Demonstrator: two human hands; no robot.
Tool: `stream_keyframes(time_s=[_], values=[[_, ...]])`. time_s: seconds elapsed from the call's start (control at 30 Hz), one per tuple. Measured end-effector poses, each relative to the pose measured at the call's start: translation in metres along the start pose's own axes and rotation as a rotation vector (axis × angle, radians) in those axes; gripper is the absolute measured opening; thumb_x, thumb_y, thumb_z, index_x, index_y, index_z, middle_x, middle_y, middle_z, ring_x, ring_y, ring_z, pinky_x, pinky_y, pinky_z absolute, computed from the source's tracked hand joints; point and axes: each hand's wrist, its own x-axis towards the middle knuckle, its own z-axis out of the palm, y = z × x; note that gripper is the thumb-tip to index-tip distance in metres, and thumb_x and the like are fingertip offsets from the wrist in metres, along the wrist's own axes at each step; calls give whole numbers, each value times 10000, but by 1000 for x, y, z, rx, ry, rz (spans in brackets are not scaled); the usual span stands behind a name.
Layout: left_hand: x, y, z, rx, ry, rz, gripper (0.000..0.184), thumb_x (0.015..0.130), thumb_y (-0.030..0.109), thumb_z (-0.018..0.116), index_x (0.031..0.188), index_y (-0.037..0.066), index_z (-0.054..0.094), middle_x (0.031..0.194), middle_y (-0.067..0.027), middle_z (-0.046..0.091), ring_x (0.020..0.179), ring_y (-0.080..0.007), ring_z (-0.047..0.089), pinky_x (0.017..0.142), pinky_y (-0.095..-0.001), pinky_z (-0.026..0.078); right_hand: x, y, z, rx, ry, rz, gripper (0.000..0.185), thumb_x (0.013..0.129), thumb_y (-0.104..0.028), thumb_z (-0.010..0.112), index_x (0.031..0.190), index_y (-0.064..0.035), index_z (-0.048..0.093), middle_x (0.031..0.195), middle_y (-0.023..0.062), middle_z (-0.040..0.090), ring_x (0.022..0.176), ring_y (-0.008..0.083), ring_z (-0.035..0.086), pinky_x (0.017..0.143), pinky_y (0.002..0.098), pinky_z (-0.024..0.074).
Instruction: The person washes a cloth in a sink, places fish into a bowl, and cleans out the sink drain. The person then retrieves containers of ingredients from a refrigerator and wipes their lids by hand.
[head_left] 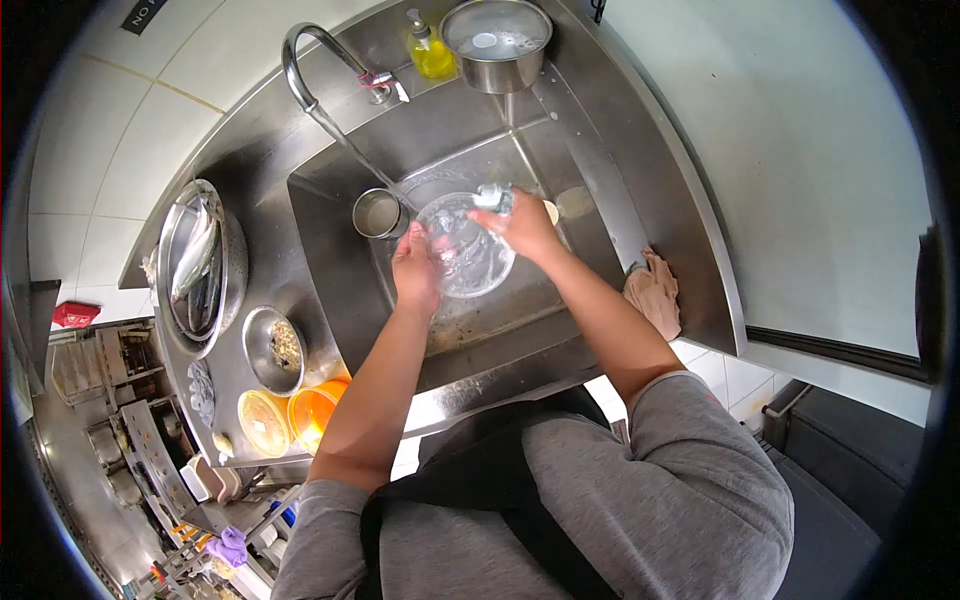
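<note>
Over the sink [480, 330], my left hand [416, 272] grips the left rim of a clear round plastic bowl [468, 262], which is tilted and wet with suds. My right hand [522, 228] is closed around a pale whitish-green scrubber [494, 198] at the bowl's upper right edge. Its exact kind is hard to make out. A small metal cup [379, 214] stands in the sink just left of the bowl. Water runs from the curved faucet [300, 75] down toward the space between cup and bowl.
A steel pot [500, 72] and a yellow soap bottle [431, 52] stand behind the sink. On the left counter are a basin with fish [236, 270], a metal bowl with chopped bits [258, 370] and orange containers [318, 408]. A brown cloth [654, 292] lies at right.
</note>
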Motion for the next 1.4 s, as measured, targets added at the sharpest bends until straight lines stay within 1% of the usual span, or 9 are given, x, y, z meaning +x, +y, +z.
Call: stream_keyframes(time_s=[0.27,0.4,0.47,0.53,0.73,1.0,1.13,1.33,1.4], values=[[-6,14,2,-525,-6,-195,507,918,316,391,1339,65,263,1307,-185,396,1157,-387,452,969,-472,381,-66,-5,7,-576,44,-799,312,728,-253,693,985,-99,604,1002,133,598,849,284,590,733,384,483],[-13,15,-9,-331,-328,-213,617,803,51,414,1390,89,231,1352,-188,384,1184,-396,440,972,-509,391,-60,25,9,-430,-136,-744,324,797,-306,632,1029,-84,591,1083,170,568,881,300,594,755,405,479],[-24,8,-1,-236,-408,-253,631,780,-24,413,1383,84,264,1339,-171,409,1168,-387,461,971,-505,395,-35,23,12,-302,259,-95,318,816,-316,629,1030,-83,591,1028,171,586,904,313,596,764,391,476],[-27,1,8,-246,-413,-284,615,771,-63,412,1358,100,321,1311,-163,432,1169,-384,463,945,-527,411,-21,-1,19,-303,342,-127,320,784,-339,637,1015,-123,591,967,149,622,859,314,621,740,401,477],[-30,-3,-2,-139,-464,-317,564,816,-8,447,1341,168,340,1243,-136,475,1130,-353,494,878,-574,435,-3,-17,23,-510,193,-301,285,669,-186,680,938,-180,585,787,68,648,628,289,590,633,437,420],[-27,11,-5,-442,-363,-136,481,957,254,398,1413,252,245,1334,-106,429,1152,-313,487,954,-504,407,-56,14,51,-460,44,-436,386,820,-204,582,1171,-74,485,1284,208,437,1219,405,371,979,562,274],[-28,12,-1,-284,-372,-114,430,949,283,454,1352,166,362,1285,-114,474,1097,-252,532,912,-424,452,-2,9,12,155,288,173,457,786,-303,682,1124,-33,535,1014,173,628,933,318,610,759,403,464],[4,-1,0,94,187,219,621,898,556,425,1216,26,483,1177,-109,540,1096,-230,509,944,-388,389,-40,-39,10,21,274,-255,314,770,-348,695,862,-54,636,685,134,631,659,279,634,610,352,468],[-9,20,20,-306,218,-152,666,901,532,386,1321,16,359,1297,-156,462,1204,-298,440,1031,-439,298,-49,-22,9,-234,176,-288,304,743,-342,711,895,-90,632,737,109,622,706,307,618,629,375,481]])
